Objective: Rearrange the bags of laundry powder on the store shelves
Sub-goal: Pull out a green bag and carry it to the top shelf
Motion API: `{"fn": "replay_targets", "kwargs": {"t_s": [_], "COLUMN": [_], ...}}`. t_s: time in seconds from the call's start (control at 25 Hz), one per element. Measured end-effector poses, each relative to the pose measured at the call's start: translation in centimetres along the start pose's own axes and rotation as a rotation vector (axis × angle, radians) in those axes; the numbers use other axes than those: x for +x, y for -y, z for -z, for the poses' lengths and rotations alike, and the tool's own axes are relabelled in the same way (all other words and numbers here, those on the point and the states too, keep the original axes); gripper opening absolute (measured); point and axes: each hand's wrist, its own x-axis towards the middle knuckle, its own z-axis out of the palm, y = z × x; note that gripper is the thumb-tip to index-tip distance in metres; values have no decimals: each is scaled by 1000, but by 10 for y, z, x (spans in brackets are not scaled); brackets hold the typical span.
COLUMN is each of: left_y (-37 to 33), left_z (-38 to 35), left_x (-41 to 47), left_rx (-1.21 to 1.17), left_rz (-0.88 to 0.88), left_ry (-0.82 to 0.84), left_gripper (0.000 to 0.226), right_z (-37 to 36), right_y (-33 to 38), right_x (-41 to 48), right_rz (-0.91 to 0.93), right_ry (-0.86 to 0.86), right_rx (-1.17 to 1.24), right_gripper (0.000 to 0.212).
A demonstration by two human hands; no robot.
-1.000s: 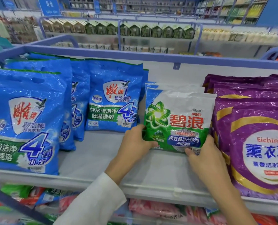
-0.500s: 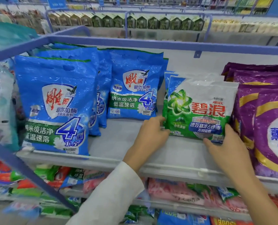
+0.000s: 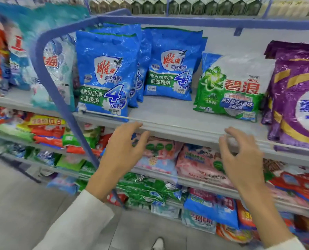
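A green and white laundry powder bag (image 3: pixel 231 87) stands leaning on the top shelf (image 3: pixel 168 121), between blue bags and purple bags. Blue bags stand in two stacks: a front one (image 3: pixel 105 78) near the shelf lip and a rear one (image 3: pixel 170 65). Purple bags (image 3: pixel 297 98) fill the right end. My left hand (image 3: pixel 123 150) hovers in front of the shelf lip, fingers loosely spread, holding nothing. My right hand (image 3: pixel 240 156) hangs below the green bag, fingers relaxed, empty.
A blue metal divider frame (image 3: pixel 60 98) curves down at the left of the blue bags. Lower shelves hold pink bags (image 3: pixel 200 163), green bags (image 3: pixel 146 190) and red bags (image 3: pixel 49 130). More bags (image 3: pixel 51 69) stand left of the divider. A grey floor (image 3: pixel 15 204) lies at bottom left.
Both hands have let go of the green and white bag and pulled back below the shelf lip. The view has shifted left and backed away.
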Motion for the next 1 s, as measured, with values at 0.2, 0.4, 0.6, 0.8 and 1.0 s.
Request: {"fn": "replay_targets", "kwargs": {"t_s": [0.2, 0.4, 0.6, 0.8, 1.0], "left_y": [42, 65, 97, 131, 146], "left_z": [21, 49, 81, 95, 91], "left_x": [-42, -31, 22, 93, 124], "left_rx": [31, -80, -132, -79, -82], "left_rz": [129, 166, 149, 102, 215], "left_ry": [2, -81, -174, -31, 33], "left_gripper": [48, 53, 59, 83, 101], "right_z": [-18, -40, -88, -148, -190], "right_y": [25, 69, 139, 202, 223], "right_x": [-27, -32, -4, 36, 55], "right_rz": [-42, 51, 29, -40, -135], "right_ry": [56, 91, 214, 326, 370], "right_rx": [17, 102, 256, 127, 148], "right_gripper": [37, 38, 42, 58, 60]}}
